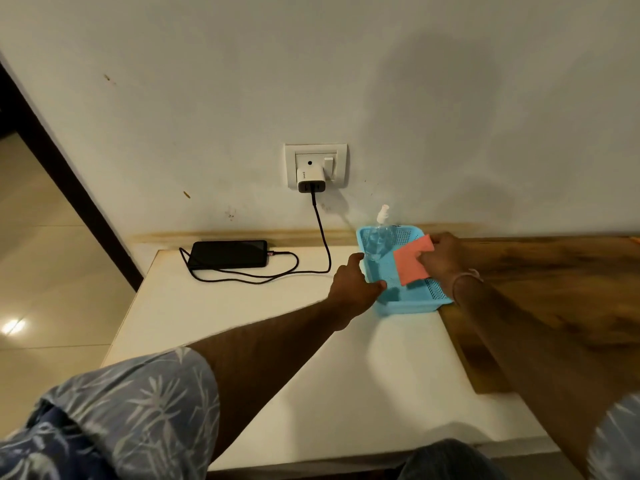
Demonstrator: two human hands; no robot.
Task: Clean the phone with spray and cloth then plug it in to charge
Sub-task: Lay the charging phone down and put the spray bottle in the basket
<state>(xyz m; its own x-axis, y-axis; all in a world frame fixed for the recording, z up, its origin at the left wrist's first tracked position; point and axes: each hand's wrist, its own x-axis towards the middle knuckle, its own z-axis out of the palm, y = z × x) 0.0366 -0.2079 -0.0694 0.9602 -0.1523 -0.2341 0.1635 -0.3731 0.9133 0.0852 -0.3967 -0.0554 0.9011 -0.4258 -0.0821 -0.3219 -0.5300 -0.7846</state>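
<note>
Phone: black slab smartphone (pixel 228 253), flat and screen-up on the white table (pixel 277 341), close to the wall, well left of the basket.
Cable: thin black charging cable (pixel 323 237), hanging from the white wall charger (pixel 310 180), looping over the table to the phone's right end; looks plugged in, though too small to confirm.
Basket: light-blue perforated plastic basket (pixel 408 308), at the table's right side, beside the dark wooden top (pixel 554 289).
Spray: clear plastic spray bottle (pixel 379 237), inside the basket at its far end, white nozzle poking above the rim.
Cloth: salmon-pink square cloth (pixel 412 259), hanging over the basket's inside.
Left grip (pixel 355 285): curled over the basket's near-left rim, steadying it.
Right grip (pixel 441 256): pinching the cloth's right edge.
Done, by judgement: charging link apparently made; no wet marks visible to prove wiping.
Left, by judgement: unclear whether the cloth is coming out or going back; if out, spraying and wiping remain.
</note>
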